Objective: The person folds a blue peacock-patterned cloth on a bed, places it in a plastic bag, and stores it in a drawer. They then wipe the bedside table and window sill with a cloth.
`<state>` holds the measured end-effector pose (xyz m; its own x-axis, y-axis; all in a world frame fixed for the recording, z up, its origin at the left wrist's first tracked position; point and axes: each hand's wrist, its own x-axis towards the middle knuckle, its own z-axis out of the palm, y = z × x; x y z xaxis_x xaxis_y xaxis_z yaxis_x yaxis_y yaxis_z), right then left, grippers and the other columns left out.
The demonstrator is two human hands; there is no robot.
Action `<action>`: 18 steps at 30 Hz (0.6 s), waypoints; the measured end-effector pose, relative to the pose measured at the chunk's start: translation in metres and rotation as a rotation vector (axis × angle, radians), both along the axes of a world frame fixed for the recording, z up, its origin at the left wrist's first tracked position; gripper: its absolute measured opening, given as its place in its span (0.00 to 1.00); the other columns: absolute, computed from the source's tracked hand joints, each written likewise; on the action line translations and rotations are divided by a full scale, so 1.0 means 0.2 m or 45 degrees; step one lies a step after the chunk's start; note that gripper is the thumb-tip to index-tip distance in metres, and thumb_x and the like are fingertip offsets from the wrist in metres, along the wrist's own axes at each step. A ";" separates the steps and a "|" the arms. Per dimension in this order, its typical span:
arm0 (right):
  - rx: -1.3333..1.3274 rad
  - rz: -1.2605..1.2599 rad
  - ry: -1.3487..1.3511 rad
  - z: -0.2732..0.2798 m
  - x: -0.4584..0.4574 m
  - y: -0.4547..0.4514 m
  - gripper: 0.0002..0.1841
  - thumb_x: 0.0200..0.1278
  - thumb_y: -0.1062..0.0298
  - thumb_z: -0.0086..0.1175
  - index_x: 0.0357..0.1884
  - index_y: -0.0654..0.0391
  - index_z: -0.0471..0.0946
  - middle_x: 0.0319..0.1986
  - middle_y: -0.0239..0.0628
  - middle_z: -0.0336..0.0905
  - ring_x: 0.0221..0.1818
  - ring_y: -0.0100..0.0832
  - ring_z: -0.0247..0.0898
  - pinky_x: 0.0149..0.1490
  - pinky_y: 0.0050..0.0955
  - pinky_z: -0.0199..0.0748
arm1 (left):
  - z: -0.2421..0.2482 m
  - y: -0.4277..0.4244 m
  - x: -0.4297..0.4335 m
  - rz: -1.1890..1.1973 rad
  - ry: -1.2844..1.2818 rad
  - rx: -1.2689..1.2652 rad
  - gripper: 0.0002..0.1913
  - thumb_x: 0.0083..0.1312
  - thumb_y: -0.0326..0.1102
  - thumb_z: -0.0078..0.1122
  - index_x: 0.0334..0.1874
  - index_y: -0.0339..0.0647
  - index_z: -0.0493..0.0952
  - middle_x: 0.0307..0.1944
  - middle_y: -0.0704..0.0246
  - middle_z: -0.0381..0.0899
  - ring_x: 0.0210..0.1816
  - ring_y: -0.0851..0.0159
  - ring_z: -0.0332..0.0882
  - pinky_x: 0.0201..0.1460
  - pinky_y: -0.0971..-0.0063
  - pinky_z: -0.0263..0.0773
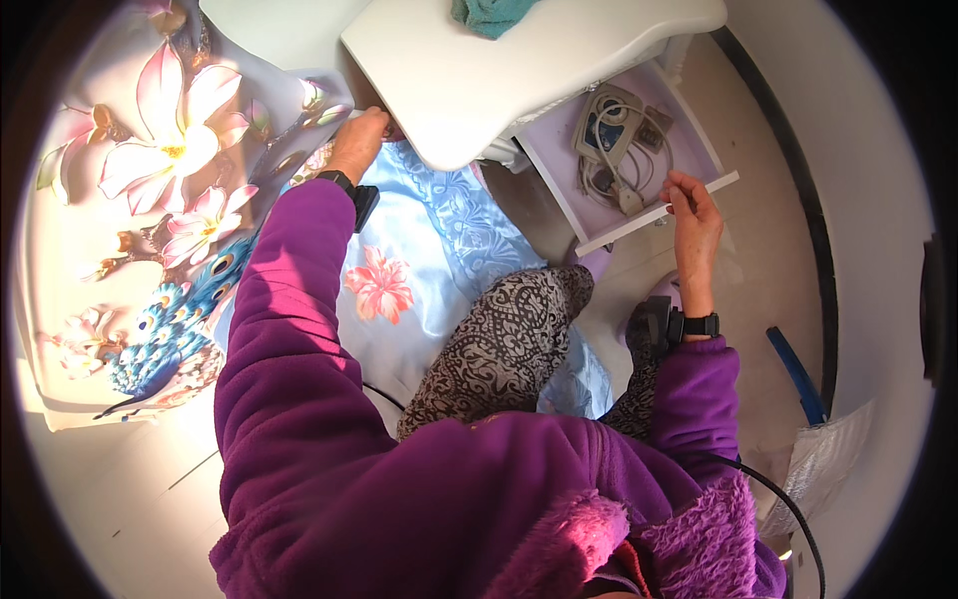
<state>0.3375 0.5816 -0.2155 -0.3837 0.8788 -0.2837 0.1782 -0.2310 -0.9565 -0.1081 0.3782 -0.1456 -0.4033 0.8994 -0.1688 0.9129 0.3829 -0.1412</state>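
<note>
My left hand [361, 142], fingers curled, is beside the corner of the white cabinet top [449, 82], at the edge of the magnolia-and-peacock printed cover [288, 112]. Its fingertips are partly hidden, so a hold on the cloth cannot be made out. Over the front edge of a pulled-out drawer [550, 168] hovers my right hand [696, 213], thumb and fingertips close together. Whether something small is pinched there is unclear. Inside the drawer lie a grey electrical device [610, 123] with a blue panel, a coiled pale cable [647, 172] with a plug, and a small brown item [653, 129].
Light-blue satin cloth [419, 224] with a coral flower hangs by my patterned trouser leg [509, 329]. A teal cloth [490, 15] sits on the cabinet top. Along the right wall are a blue handle [797, 374] and a silvery foil bag [819, 457]. A black cable [793, 509] runs from my side.
</note>
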 end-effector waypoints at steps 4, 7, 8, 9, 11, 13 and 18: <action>-0.055 -0.036 0.024 -0.02 0.00 0.00 0.11 0.69 0.72 0.52 0.50 0.62 0.79 0.38 0.32 0.81 0.40 0.23 0.77 0.46 0.21 0.72 | -0.04 -0.10 0.17 0.004 -0.072 0.133 0.14 0.62 0.25 0.51 0.50 0.41 0.77 0.49 0.60 0.76 0.50 0.49 0.76 0.53 0.60 0.73; -0.067 0.032 0.016 -0.02 -0.01 0.00 0.11 0.69 0.72 0.52 0.50 0.62 0.80 0.38 0.31 0.81 0.40 0.23 0.77 0.45 0.21 0.71 | 0.08 -0.30 0.22 -0.074 0.127 0.266 0.16 0.61 0.29 0.59 0.52 0.42 0.77 0.52 0.63 0.75 0.58 0.54 0.71 0.61 0.61 0.66; -0.068 0.051 0.022 -0.02 -0.01 -0.01 0.11 0.69 0.72 0.52 0.50 0.62 0.79 0.38 0.32 0.81 0.40 0.23 0.77 0.46 0.22 0.71 | 0.13 -0.36 0.22 -0.046 0.212 0.255 0.19 0.61 0.31 0.59 0.55 0.43 0.76 0.54 0.63 0.74 0.60 0.54 0.69 0.63 0.60 0.64; -0.063 0.063 0.021 -0.02 -0.01 -0.01 0.11 0.69 0.72 0.52 0.50 0.62 0.79 0.38 0.32 0.81 0.40 0.24 0.76 0.46 0.22 0.72 | 0.16 -0.41 0.23 -0.042 0.304 0.272 0.21 0.61 0.32 0.60 0.58 0.43 0.74 0.56 0.63 0.73 0.61 0.54 0.68 0.65 0.59 0.62; -0.057 0.063 0.023 -0.01 -0.02 -0.01 0.11 0.69 0.72 0.52 0.50 0.63 0.79 0.38 0.33 0.81 0.39 0.24 0.76 0.46 0.22 0.72 | 0.19 -0.53 0.26 0.118 0.417 0.277 0.24 0.62 0.34 0.61 0.62 0.44 0.71 0.59 0.62 0.71 0.63 0.53 0.66 0.67 0.58 0.59; -0.048 0.034 0.026 -0.01 -0.02 -0.02 0.11 0.69 0.72 0.52 0.50 0.63 0.79 0.38 0.33 0.81 0.39 0.24 0.76 0.46 0.23 0.72 | 0.18 -0.59 0.27 0.263 0.412 0.317 0.27 0.62 0.36 0.61 0.64 0.44 0.69 0.61 0.61 0.69 0.64 0.52 0.65 0.69 0.57 0.57; -0.034 0.105 0.017 -0.02 -0.04 -0.03 0.11 0.69 0.72 0.52 0.50 0.63 0.79 0.38 0.33 0.81 0.39 0.24 0.77 0.45 0.22 0.73 | 0.08 -0.59 0.22 0.328 0.307 0.487 0.26 0.64 0.38 0.60 0.64 0.43 0.70 0.64 0.58 0.68 0.64 0.50 0.65 0.68 0.56 0.58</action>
<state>0.3304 0.5753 -0.2186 -0.4583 0.8364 -0.3007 0.1847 -0.2414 -0.9527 -0.0636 0.2608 -0.1286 -0.6067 0.7450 0.2774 0.7411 0.6562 -0.1416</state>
